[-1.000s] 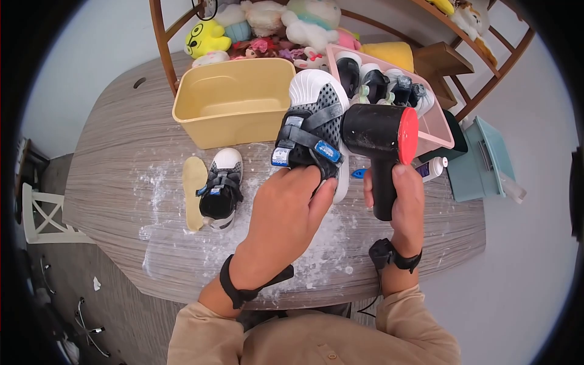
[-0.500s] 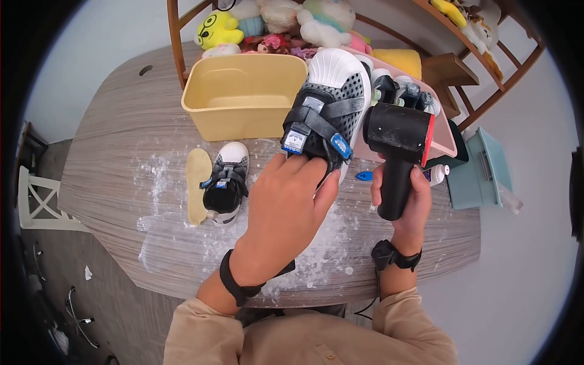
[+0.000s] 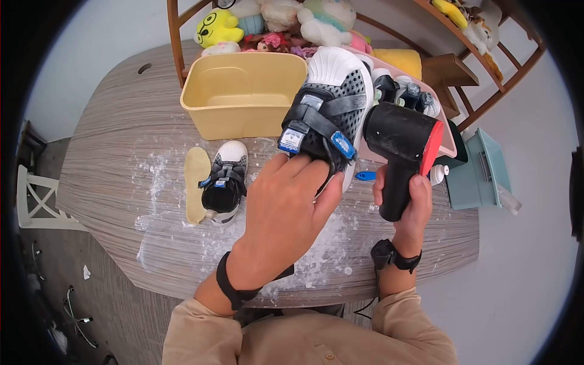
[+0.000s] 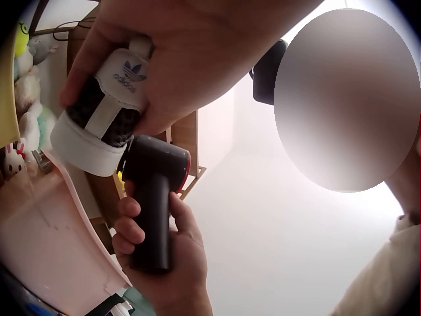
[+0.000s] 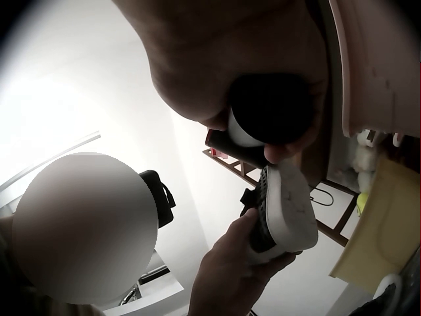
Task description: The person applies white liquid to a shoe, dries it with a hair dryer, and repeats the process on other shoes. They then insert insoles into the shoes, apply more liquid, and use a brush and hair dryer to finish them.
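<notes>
My left hand [image 3: 283,210] grips the heel end of a black-and-white sneaker [image 3: 322,112], raised over the table with its white toe pointing away. Crossed dark straps and blue tags show on its upper. In the left wrist view the sneaker's white heel tab [image 4: 125,78] lies under the hand. My right hand [image 3: 417,204] holds a black hair dryer [image 3: 396,134] upright by its handle, red cap to the right and barrel close beside the sneaker. On the table stands a matching sneaker [image 3: 225,185], next to a beige insole [image 3: 198,185].
Behind is a yellow bin [image 3: 243,115]; a pink bin [image 3: 447,137] with several shoes is at right. A blue brush [image 3: 365,176], a white bottle [image 3: 438,174] and a teal box [image 3: 483,170] sit right. White powder [image 3: 155,176] marks the table. Plush toys [image 3: 219,29] line the back.
The sneaker has moved up and to the right with my left hand. The hair dryer has shifted right and tilted, with its barrel still beside the sneaker. The head view has shifted slightly.
</notes>
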{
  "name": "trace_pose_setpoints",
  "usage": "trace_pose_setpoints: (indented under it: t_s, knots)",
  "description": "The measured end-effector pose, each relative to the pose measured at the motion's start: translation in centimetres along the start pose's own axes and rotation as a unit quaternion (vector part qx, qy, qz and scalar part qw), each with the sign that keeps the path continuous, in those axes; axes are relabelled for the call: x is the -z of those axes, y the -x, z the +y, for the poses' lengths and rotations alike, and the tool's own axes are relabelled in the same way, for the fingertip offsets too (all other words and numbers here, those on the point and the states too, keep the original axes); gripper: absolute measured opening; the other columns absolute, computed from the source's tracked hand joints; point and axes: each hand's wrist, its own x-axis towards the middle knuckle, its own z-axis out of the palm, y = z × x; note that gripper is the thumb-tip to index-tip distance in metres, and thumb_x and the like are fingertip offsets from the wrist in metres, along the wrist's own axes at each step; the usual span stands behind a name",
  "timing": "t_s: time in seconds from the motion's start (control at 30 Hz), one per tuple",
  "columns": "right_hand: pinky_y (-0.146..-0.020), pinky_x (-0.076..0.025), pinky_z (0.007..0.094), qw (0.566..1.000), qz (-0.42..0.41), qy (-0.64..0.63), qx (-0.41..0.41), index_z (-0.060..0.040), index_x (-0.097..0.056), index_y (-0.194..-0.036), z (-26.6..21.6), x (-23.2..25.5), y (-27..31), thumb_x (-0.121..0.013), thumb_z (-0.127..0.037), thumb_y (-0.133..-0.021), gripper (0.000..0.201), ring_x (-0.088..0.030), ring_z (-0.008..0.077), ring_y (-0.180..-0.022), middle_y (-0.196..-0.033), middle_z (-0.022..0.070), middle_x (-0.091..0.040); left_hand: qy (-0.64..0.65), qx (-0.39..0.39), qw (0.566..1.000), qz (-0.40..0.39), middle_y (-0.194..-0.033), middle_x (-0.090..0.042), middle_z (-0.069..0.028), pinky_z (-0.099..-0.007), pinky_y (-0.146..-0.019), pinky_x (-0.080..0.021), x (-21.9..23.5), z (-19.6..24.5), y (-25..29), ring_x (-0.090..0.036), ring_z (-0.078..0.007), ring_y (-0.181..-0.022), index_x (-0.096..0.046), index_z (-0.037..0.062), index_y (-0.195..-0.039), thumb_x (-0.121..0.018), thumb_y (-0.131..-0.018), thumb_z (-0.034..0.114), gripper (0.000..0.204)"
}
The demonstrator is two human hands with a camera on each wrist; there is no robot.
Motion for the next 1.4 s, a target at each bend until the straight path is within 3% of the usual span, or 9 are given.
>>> trace_pose_setpoints:
  t_s: [0.3, 0.5, 0.8, 0.97, 1.07, 1.27, 1.4]
  knots:
    - [-0.053, -0.043, 0.0264, 0.997, -0.056, 0.030, -0.039, 0.0076, -0.053, -0.104, -1.2, 0.3, 0.4, -0.046, -0.033, -0.092, 0.042, -0.053, 0.0146, -0.057, -0.077, 0.0139, -0.059, 0.032, 0.024, 0.999, 0.004, -0.068, -0.052, -0.0125, -0.0383, -0.056, -0.039, 0.5, -0.1, -0.2, -0.050, -0.0320, -0.063, -0.055, 0.0005, -0.074, -0.067, -0.077, 0.008, 0.014]
    - [-0.054, -0.043, 0.0266, 0.998, -0.041, 0.041, -0.040, 0.0067, -0.053, -0.103, -1.6, 0.2, 0.6, -0.046, -0.030, -0.093, 0.038, -0.054, 0.0148, -0.059, -0.079, 0.0133, -0.059, 0.017, 0.007, 1.000, -0.018, -0.069, -0.053, -0.0113, -0.0400, -0.057, -0.040, 0.7, 0.0, -0.2, -0.050, -0.0318, -0.066, -0.055, 0.0028, -0.074, -0.068, -0.076, 0.009, 0.014]
    - [-0.055, -0.045, 0.0272, 1.000, -0.012, 0.017, -0.003, 0.0076, -0.048, -0.114, -0.8, 0.4, 0.5, -0.042, -0.037, -0.097, 0.048, -0.054, 0.0162, -0.060, -0.083, 0.0153, -0.059, 0.014, -0.018, 0.999, -0.029, -0.072, -0.054, -0.0112, -0.0399, -0.058, -0.042, 0.6, 0.4, -0.1, -0.051, -0.0322, -0.068, -0.056, 0.0033, -0.075, -0.068, -0.075, 0.009, 0.013]
    - [-0.050, -0.041, 0.0264, 0.999, 0.021, 0.046, 0.005, 0.0088, -0.049, -0.110, -0.9, -0.2, 0.4, -0.040, -0.042, -0.095, 0.054, -0.052, 0.0163, -0.055, -0.078, 0.0162, -0.056, 0.003, -0.026, 0.999, -0.032, -0.072, -0.054, -0.0110, -0.0400, -0.058, -0.044, 0.7, 0.4, -0.1, -0.052, -0.0318, -0.069, -0.056, 0.0037, -0.076, -0.069, -0.075, 0.009, 0.014]
    - [-0.048, -0.040, 0.0258, 0.997, 0.043, 0.061, 0.009, 0.0090, -0.049, -0.107, -0.8, -0.4, 0.4, -0.039, -0.046, -0.095, 0.057, -0.052, 0.0163, -0.053, -0.075, 0.0164, -0.055, 0.016, -0.028, 0.999, -0.016, -0.066, -0.052, -0.0106, -0.0389, -0.055, -0.037, 0.6, 0.7, -0.1, -0.048, -0.0303, -0.062, -0.055, 0.0018, -0.071, -0.068, -0.075, 0.007, 0.015]
    - [-0.048, -0.040, 0.0255, 0.997, 0.049, 0.064, 0.017, 0.0082, -0.049, -0.107, -1.0, -0.4, 0.4, -0.039, -0.046, -0.095, 0.057, -0.052, 0.0160, -0.054, -0.076, 0.0157, -0.055, 0.007, -0.033, 0.999, -0.026, -0.067, -0.051, -0.0102, -0.0389, -0.055, -0.037, 0.7, 0.8, -0.1, -0.048, -0.0303, -0.062, -0.054, 0.0019, -0.071, -0.069, -0.075, 0.006, 0.016]
    - [-0.052, -0.044, 0.0271, 0.998, 0.038, 0.034, 0.027, 0.0084, -0.048, -0.112, -0.8, 0.2, 0.4, -0.042, -0.039, -0.096, 0.051, -0.053, 0.0164, -0.058, -0.080, 0.0152, -0.058, -0.039, -0.044, 0.996, -0.062, -0.071, -0.053, -0.0080, -0.0372, -0.057, -0.046, 1.1, 0.8, 0.0, -0.054, -0.0286, -0.069, -0.056, 0.0062, -0.075, -0.070, -0.074, 0.012, 0.015]
